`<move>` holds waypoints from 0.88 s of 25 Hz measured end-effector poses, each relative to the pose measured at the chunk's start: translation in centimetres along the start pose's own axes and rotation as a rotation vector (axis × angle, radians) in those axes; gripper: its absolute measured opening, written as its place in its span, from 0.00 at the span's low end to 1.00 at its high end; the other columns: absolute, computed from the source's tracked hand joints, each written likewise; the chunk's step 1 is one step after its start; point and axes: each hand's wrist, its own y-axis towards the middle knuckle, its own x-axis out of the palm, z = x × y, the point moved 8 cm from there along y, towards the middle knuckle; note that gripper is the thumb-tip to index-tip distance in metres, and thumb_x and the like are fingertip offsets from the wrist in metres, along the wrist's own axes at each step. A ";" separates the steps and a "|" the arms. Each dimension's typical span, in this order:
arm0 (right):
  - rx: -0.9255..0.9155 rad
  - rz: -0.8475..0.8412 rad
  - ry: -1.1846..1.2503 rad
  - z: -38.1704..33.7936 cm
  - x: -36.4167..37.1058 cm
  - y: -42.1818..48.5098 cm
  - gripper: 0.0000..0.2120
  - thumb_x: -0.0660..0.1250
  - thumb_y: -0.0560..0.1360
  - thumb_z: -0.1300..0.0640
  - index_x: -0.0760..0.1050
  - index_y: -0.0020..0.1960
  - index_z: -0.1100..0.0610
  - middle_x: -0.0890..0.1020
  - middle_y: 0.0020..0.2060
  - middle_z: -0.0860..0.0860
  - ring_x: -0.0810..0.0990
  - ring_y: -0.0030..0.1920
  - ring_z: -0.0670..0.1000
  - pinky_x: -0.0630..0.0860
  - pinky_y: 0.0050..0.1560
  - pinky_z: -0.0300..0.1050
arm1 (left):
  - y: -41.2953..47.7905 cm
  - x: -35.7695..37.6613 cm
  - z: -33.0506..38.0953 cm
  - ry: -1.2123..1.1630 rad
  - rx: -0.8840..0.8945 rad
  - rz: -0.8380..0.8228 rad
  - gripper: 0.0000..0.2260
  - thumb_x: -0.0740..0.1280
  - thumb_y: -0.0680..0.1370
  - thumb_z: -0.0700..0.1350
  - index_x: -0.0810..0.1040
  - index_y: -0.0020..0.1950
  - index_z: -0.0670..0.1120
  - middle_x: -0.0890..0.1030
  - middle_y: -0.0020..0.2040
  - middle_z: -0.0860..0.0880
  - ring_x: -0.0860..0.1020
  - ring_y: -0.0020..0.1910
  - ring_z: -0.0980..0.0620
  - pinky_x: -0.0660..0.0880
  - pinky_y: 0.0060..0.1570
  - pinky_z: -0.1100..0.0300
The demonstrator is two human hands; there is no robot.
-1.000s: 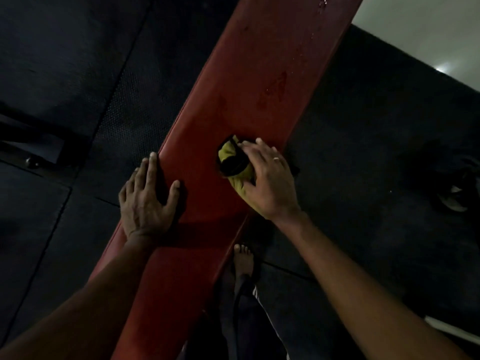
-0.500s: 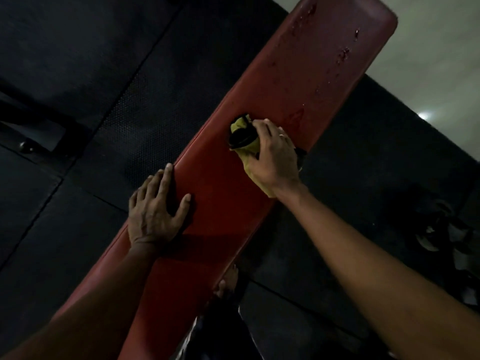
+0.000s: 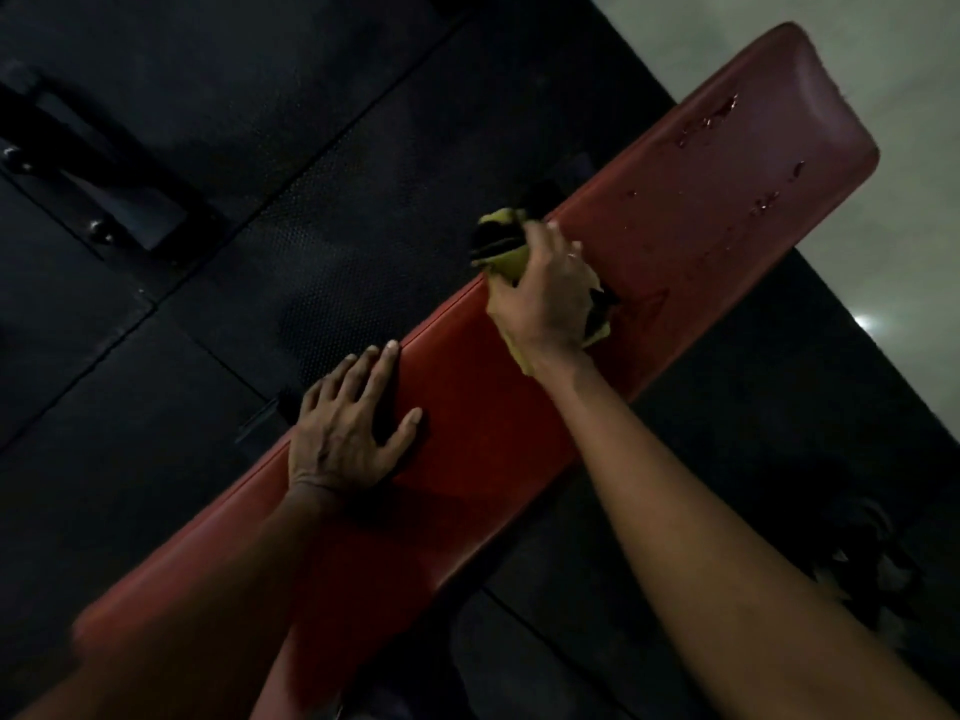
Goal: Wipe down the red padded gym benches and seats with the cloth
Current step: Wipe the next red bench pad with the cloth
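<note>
A long red padded bench (image 3: 675, 241) runs diagonally from lower left to upper right. Wet drops and smears dot its far end. My right hand (image 3: 545, 298) grips a bunched yellow and black cloth (image 3: 498, 239) and presses it on the bench, close to the left edge. My left hand (image 3: 353, 423) lies flat on the pad nearer to me, fingers spread, its fingertips at the bench's left edge.
Black rubber floor mats (image 3: 208, 304) surround the bench. A dark metal frame piece with bolts (image 3: 104, 200) lies on the floor at the left. Pale floor (image 3: 883, 96) shows at the upper right. Dark footwear (image 3: 872, 563) sits on the mat at the right.
My right hand has slid the cloth farther up the bench toward its far end and over to the left edge. The left hand has stayed flat on the pad. The view has shifted to show the bench's end.
</note>
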 end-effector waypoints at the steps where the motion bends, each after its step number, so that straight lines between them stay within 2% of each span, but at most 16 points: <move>1: -0.147 -0.069 -0.030 -2.5 0.9 -0.6 0.24 0.75 0.71 0.50 0.74 0.64 0.55 0.79 0.58 0.52 0.78 0.60 0.55 0.71 0.66 0.55 | 0.2 -0.1 0.1 -0.006 0.003 -0.004 0.35 0.52 0.79 0.68 0.52 0.82 0.54 0.67 0.77 0.47 0.66 0.75 0.44 0.66 0.70 0.43; 3: -0.382 -0.278 -0.047 -5.0 2.5 -1.8 0.26 0.74 0.71 0.49 0.75 0.66 0.55 0.80 0.60 0.53 0.76 0.65 0.55 0.64 0.72 0.53 | 0.3 0.0 -0.1 -0.028 0.003 -0.034 0.35 0.52 0.78 0.68 0.52 0.82 0.54 0.66 0.78 0.47 0.66 0.75 0.43 0.66 0.69 0.43; 5: -0.421 -0.364 -0.064 -4.0 2.4 -0.1 0.27 0.71 0.73 0.44 0.74 0.67 0.56 0.80 0.62 0.54 0.75 0.66 0.55 0.62 0.72 0.52 | 0.2 -0.1 -0.4 -0.049 -0.004 -0.046 0.35 0.52 0.78 0.68 0.52 0.82 0.55 0.66 0.78 0.48 0.65 0.75 0.44 0.65 0.69 0.43; 7: -0.342 -0.312 -0.101 -1.8 1.5 2.9 0.28 0.69 0.72 0.39 0.74 0.66 0.56 0.80 0.58 0.53 0.78 0.60 0.57 0.71 0.66 0.54 | 0.2 -0.3 -0.6 -0.052 -0.003 -0.050 0.35 0.52 0.78 0.68 0.53 0.82 0.55 0.66 0.77 0.48 0.65 0.75 0.45 0.65 0.69 0.44; 9: -0.227 -0.227 -0.109 0.3 0.3 4.9 0.28 0.68 0.72 0.39 0.74 0.65 0.55 0.80 0.57 0.53 0.79 0.56 0.57 0.74 0.60 0.56 | 0.3 -0.3 -0.7 -0.058 -0.003 -0.068 0.35 0.53 0.78 0.68 0.53 0.82 0.54 0.67 0.77 0.48 0.66 0.75 0.45 0.65 0.69 0.45; 12: -0.091 -0.102 -0.129 -0.5 0.6 3.3 0.26 0.73 0.71 0.46 0.74 0.64 0.57 0.80 0.59 0.54 0.78 0.61 0.57 0.71 0.67 0.57 | 0.3 -0.5 -0.7 -0.070 -0.009 -0.093 0.35 0.54 0.78 0.68 0.55 0.82 0.54 0.68 0.77 0.48 0.67 0.75 0.45 0.66 0.69 0.45; 14: -0.163 -0.143 -0.118 -2.7 1.7 0.7 0.26 0.75 0.70 0.51 0.75 0.65 0.58 0.80 0.60 0.56 0.76 0.65 0.58 0.68 0.70 0.57 | 0.4 -0.4 -0.6 -0.069 -0.004 -0.093 0.35 0.55 0.78 0.68 0.56 0.82 0.54 0.68 0.77 0.48 0.67 0.75 0.45 0.66 0.69 0.46; 16: -0.308 -0.264 -0.078 -3.1 1.6 -0.8 0.27 0.73 0.72 0.48 0.73 0.68 0.57 0.79 0.63 0.54 0.75 0.68 0.55 0.67 0.72 0.56 | 0.2 -0.4 -0.5 -0.074 -0.006 -0.084 0.34 0.55 0.78 0.67 0.56 0.82 0.54 0.68 0.76 0.48 0.67 0.74 0.45 0.66 0.68 0.46; 17: -0.332 -0.271 -0.075 -2.0 0.6 -0.5 0.28 0.72 0.73 0.45 0.73 0.69 0.56 0.78 0.64 0.53 0.75 0.67 0.55 0.68 0.71 0.56 | 0.1 -0.5 -0.3 -0.073 -0.004 -0.072 0.34 0.55 0.78 0.67 0.57 0.81 0.54 0.69 0.76 0.48 0.67 0.74 0.45 0.66 0.68 0.45; 18: -0.299 -0.249 -0.086 -0.1 -0.6 0.0 0.29 0.70 0.74 0.43 0.72 0.69 0.55 0.78 0.64 0.53 0.76 0.65 0.55 0.69 0.69 0.56 | 0.1 -0.5 -0.3 -0.075 -0.001 -0.062 0.34 0.55 0.78 0.67 0.57 0.81 0.54 0.69 0.76 0.48 0.67 0.74 0.45 0.66 0.68 0.45; 20: -0.094 -0.156 -0.084 4.8 -3.1 0.7 0.31 0.64 0.74 0.40 0.70 0.71 0.56 0.77 0.65 0.54 0.76 0.64 0.56 0.72 0.67 0.56 | 0.1 -0.5 -0.3 -0.075 -0.007 -0.050 0.34 0.55 0.78 0.67 0.57 0.81 0.55 0.69 0.76 0.49 0.67 0.74 0.46 0.66 0.69 0.45; 22: 0.083 -0.082 -0.034 8.0 -4.2 -0.9 0.33 0.60 0.72 0.41 0.68 0.72 0.58 0.76 0.66 0.56 0.75 0.65 0.57 0.72 0.67 0.57 | -0.1 -0.3 -0.4 -0.066 -0.028 -0.051 0.34 0.54 0.78 0.68 0.55 0.82 0.55 0.68 0.76 0.49 0.67 0.74 0.46 0.65 0.69 0.45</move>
